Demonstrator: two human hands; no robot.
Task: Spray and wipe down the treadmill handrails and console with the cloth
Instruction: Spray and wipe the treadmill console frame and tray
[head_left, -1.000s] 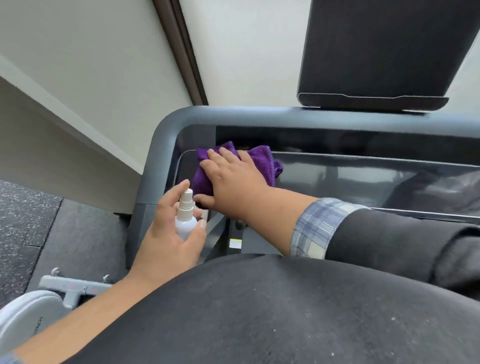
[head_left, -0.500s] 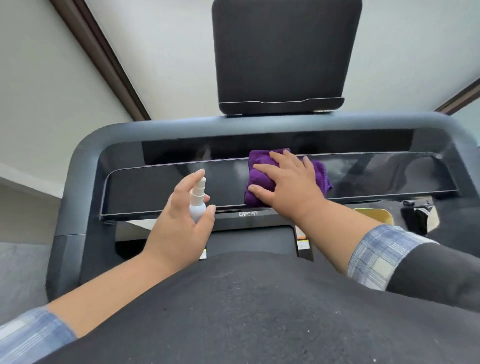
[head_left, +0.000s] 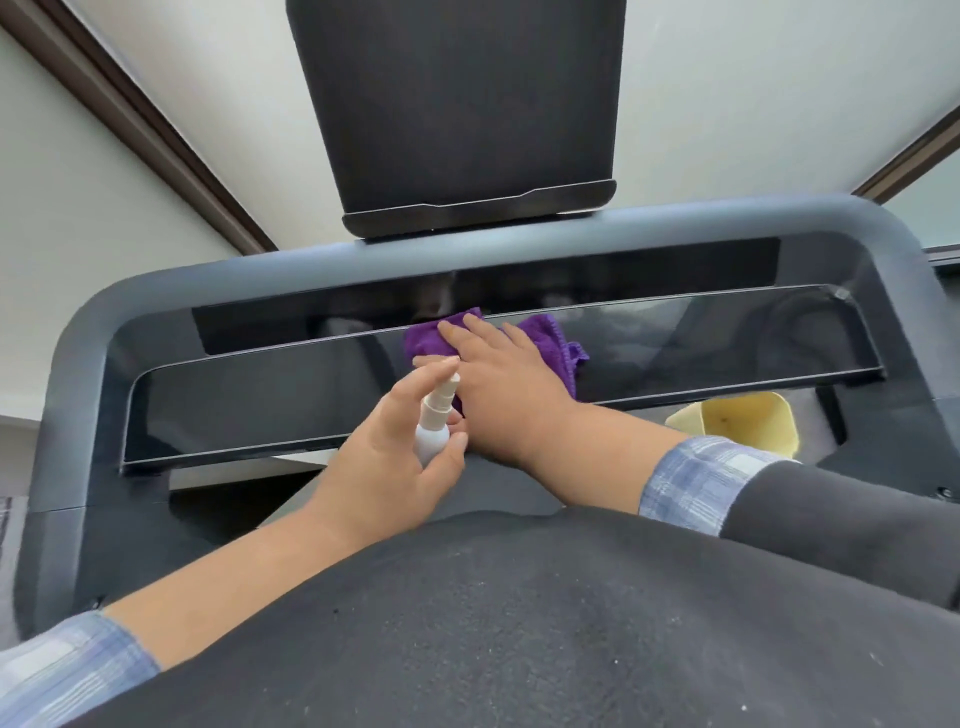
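- Your right hand (head_left: 501, 384) lies flat on the purple cloth (head_left: 545, 340), fingers straight and spread, pressing it against the glossy black console panel (head_left: 249, 400) near the panel's middle. The cloth sticks out past your fingertips toward the panel's upper edge and to the right of your little finger.
- Your left hand (head_left: 387, 457) is curled round the small white spray bottle (head_left: 434, 428), thumb on one side of the body and your index finger stretched over the nozzle top. The nozzle points up toward the cloth and sits just beside your right thumb. I cannot tell whether the finger is pressing the pump.
- By my reading you are mid-console: the wipe is happening at the centre of the panel. Whether the stretch left of your fingers or the stretch right of them has been done already, I cannot tell, since the glass shows only reflections.
- Still to do, as I judge it: the rest of the panel, the dark recessed strip (head_left: 623, 283) just beyond your fingertips, and the grey handrail frame (head_left: 156, 291) that wraps round both ends.
- The tablet stand (head_left: 467, 104) rises above the frame, well beyond your fingers.
- A pale yellow cup (head_left: 743, 421) sits in the holder to the right of your right wrist, below the panel.
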